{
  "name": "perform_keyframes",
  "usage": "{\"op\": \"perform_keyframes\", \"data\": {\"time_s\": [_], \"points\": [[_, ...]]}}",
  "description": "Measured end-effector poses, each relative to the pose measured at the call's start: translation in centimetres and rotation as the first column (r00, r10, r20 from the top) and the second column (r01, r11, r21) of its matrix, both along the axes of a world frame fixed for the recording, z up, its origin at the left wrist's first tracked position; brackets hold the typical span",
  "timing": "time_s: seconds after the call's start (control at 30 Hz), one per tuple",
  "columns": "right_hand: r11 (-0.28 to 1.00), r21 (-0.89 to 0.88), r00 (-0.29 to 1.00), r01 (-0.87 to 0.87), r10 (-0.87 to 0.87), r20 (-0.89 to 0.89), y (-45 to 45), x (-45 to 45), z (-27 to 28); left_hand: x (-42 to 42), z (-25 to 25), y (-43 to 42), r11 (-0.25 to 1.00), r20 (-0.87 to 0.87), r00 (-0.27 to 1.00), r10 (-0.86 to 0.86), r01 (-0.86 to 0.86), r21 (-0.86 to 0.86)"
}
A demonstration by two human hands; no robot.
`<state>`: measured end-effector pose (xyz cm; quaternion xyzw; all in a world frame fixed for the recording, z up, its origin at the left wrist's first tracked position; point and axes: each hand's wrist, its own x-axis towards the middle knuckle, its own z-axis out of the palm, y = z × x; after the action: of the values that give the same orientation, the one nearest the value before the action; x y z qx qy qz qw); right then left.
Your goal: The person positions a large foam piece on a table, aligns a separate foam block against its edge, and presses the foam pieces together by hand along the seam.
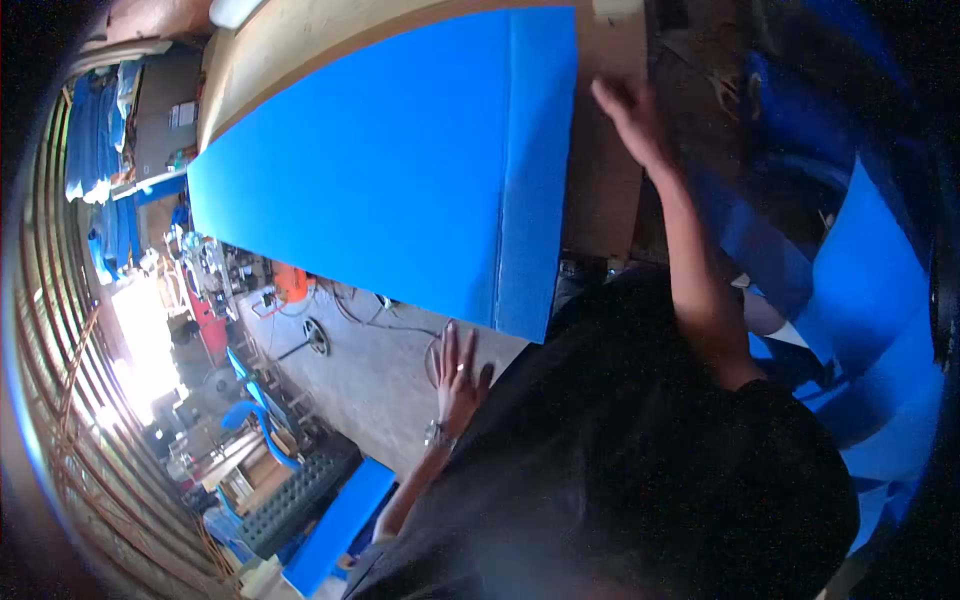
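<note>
A large blue sheet [360,170] lies on a wooden table [608,150], with a crease running along its right part. My left hand [459,385] is just below the sheet's lower edge, fingers spread, with a ring on one finger and a watch on the wrist. Beyond the sheet's right edge, my right hand [632,120] is above the brown surface, fingers apart and slightly blurred, holding nothing. Neither hand clearly touches the sheet.
Blue sheets [870,270] are piled at the right. A dark studded piece [300,495] and a blue panel [340,525] sit at lower left. Cables and an orange object [291,283] lie on the grey floor [350,365]. Slatted bars line the left.
</note>
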<state>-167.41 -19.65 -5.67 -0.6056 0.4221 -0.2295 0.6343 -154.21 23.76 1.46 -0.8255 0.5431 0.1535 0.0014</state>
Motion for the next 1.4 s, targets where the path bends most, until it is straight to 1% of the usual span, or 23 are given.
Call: {"op": "perform_keyframes", "data": {"time_s": [0.03,0.07,0.1,0.13,0.2,0.27,0.33,0.43,0.53,0.67,0.7,0.8,0.93,0.97,1.0,1.03,1.1,1.2,1.27,1.3,1.33,1.37,1.4], "points": [[0.999,-0.026,0.998,0.037,-0.036,0.053,-1.1,0.8,0.2,-0.2,-0.2,3.8,0.886,-0.153,0.888,0.434,-0.391,0.25],[0.953,-0.228,0.959,0.2,-0.144,0.243,-2.4,1.8,0.7,0.0,-2.0,9.3,0.689,-0.101,0.736,0.67,-0.565,0.455],[0.844,-0.378,0.873,0.381,-0.194,0.446,-3.0,2.9,1.1,0.2,-5.1,17.2,0.537,0.008,0.682,0.731,-0.582,0.611],[0.855,-0.381,0.879,0.352,-0.162,0.447,-3.0,3.7,1.6,0.3,-8.5,24.8,0.474,0.067,0.736,0.674,-0.5,0.724],[0.726,-0.678,0.993,0.114,-0.061,0.102,-1.7,4.8,3.1,-2.0,-11.5,31.8,0.397,0.06,0.723,0.688,-0.444,0.803],[0.498,-0.844,0.964,-0.196,-0.06,-0.259,0.1,5.7,4.7,-4.5,-12.9,30.2,0.357,-0.049,0.49,0.871,-0.56,0.748],[0.417,-0.899,0.955,-0.132,-0.189,-0.228,3.7,6.0,4.9,-6.8,-15.1,26.9,0.356,-0.223,0.283,0.933,-0.63,0.69],[0.437,-0.873,0.956,-0.217,-0.086,-0.281,8.5,4.7,5.6,-9.5,-18.4,20.8,0.425,-0.501,0.085,0.862,-0.661,0.619],[0.446,-0.871,0.969,-0.203,-0.034,-0.243,9.9,4.6,4.9,-10.5,-20.3,16.4,0.519,-0.686,0.004,0.728,-0.657,0.547],[0.432,-0.881,0.975,-0.192,-0.022,-0.223,10.9,5.1,5.3,-7.0,-21.7,15.3,0.542,-0.772,-0.062,0.632,-0.677,0.498],[0.412,-0.888,0.969,-0.203,-0.048,-0.244,11.0,5.5,5.5,-5.4,-21.3,15.6,0.477,-0.724,-0.168,0.669,-0.651,0.591],[0.359,-0.899,0.947,-0.251,-0.102,-0.306,11.1,5.6,5.8,-1.9,-22.3,17.7,0.448,-0.738,-0.109,0.666,-0.732,0.513],[0.572,-0.794,0.978,-0.206,0.105,-0.178,10.1,4.7,4.7,3.3,-24.6,19.6,0.429,-0.645,-0.054,0.762,-0.705,0.565],[0.772,-0.631,0.997,-0.074,0.051,-0.055,9.9,3.7,4.8,4.6,-28.7,23.2,0.649,-0.794,0.17,0.584,-0.686,0.33],[0.91,-0.411,0.998,0.054,-0.034,0.055,9.5,2.4,5.2,4.6,-30.3,23.8,0.735,-0.846,0.271,0.459,-0.651,0.19],[0.898,-0.437,0.999,0.047,-0.032,0.041,9.3,1.3,6.1,4.6,-31.7,24.2,0.795,-0.875,0.363,0.321,-0.605,0.041],[0.869,-0.416,0.942,0.267,-0.326,-0.076,9.0,-0.9,7.8,4.6,-26.3,20.4,0.4,-0.738,-0.149,0.658,-0.761,0.51],[0.74,-0.667,0.979,0.081,-0.184,-0.085,6.4,-0.4,4.8,4.8,-29.8,22.3,0.421,-0.765,-0.162,0.624,-0.754,0.503],[0.311,-0.878,0.78,-0.365,-0.413,-0.47,6.0,2.2,2.5,3.6,-33.7,24.2,0.468,-0.864,-0.12,0.49,-0.8,0.376],[0.39,-0.745,0.56,-0.541,-0.494,-0.666,11.9,6.5,1.7,2.9,-33.8,24.6,0.429,-0.858,-0.135,0.495,-0.821,0.376],[0.348,-0.716,0.677,-0.605,-0.248,-0.693,16.0,9.0,1.6,2.7,-33.3,24.6,0.388,-0.857,-0.144,0.495,-0.846,0.367],[0.317,-0.637,0.61,-0.703,-0.192,-0.769,21.7,12.8,3.2,2.5,-33.3,25.0,0.337,-0.862,-0.179,0.474,-0.868,0.366],[0.214,-0.711,0.739,-0.67,0.285,-0.61,26.3,14.0,3.0,2.3,-33.6,25.7,0.293,-0.838,-0.213,0.503,-0.87,0.397]]}}
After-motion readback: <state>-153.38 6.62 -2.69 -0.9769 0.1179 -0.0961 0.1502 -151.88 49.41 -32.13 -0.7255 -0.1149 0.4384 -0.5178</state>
